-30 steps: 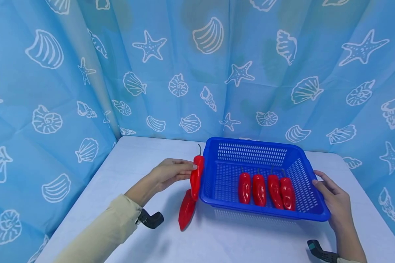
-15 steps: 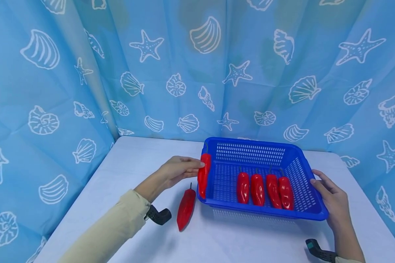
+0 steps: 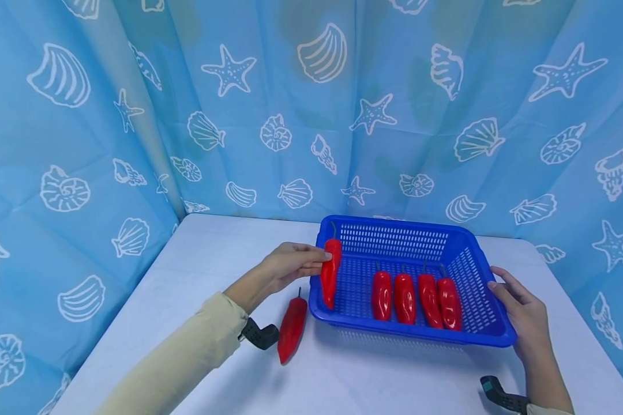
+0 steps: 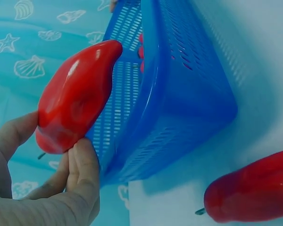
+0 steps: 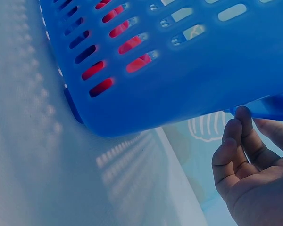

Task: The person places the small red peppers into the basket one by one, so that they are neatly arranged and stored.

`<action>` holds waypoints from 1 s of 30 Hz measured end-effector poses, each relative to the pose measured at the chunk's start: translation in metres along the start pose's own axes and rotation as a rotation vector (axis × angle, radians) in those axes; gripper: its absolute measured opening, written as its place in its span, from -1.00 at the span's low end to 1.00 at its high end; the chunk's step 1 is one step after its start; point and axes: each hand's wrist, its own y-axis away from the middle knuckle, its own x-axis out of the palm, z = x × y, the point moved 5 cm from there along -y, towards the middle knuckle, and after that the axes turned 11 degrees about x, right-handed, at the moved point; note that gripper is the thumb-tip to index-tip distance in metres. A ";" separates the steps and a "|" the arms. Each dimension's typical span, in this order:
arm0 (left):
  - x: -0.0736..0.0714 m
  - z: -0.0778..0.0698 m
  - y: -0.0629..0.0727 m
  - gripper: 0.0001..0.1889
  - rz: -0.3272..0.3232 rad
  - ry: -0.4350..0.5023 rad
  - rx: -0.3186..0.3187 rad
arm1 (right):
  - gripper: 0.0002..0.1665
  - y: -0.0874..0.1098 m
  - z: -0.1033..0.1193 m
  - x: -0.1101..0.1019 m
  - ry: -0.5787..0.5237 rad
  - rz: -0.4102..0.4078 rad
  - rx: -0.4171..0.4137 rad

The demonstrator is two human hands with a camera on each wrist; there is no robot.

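My left hand [image 3: 292, 266] pinches a long red chili pepper [image 3: 331, 274] between thumb and fingertips, over the left rim of a blue plastic basket [image 3: 394, 333]. In the left wrist view, that pepper [image 4: 80, 96] tilts up beside the basket wall [image 4: 179, 108], its stem near the fingers. The right hand [image 3: 524, 317] grips the basket's right rim; its curled fingers [image 5: 243, 141] show under the rim in the right wrist view. Several red peppers [image 3: 405, 298] lie side by side inside the basket. Another pepper [image 3: 292, 329] rests on the table, left of the basket.
A white-covered table [image 3: 228, 248] carries the basket and the loose pepper. Behind and to the left hangs a blue curtain [image 3: 270, 75] printed with shells and starfish. Black wrist-worn devices [image 3: 259, 334] sit on both wrists.
My left hand has moved right with the pepper, from beside the basket to over its left rim. The loose pepper's stem has come into sight. The right hand stays on the rim.
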 end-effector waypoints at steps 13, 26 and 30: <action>0.015 0.001 -0.010 -0.49 -0.015 -0.016 0.002 | -0.19 -0.001 0.000 0.000 0.019 -0.013 0.004; 0.038 0.002 -0.015 -0.47 0.029 -0.039 0.012 | -0.19 -0.001 0.000 0.000 0.005 -0.006 0.011; 0.043 0.003 -0.018 -0.48 0.021 -0.045 0.006 | -0.19 -0.001 0.000 0.000 0.001 -0.004 0.011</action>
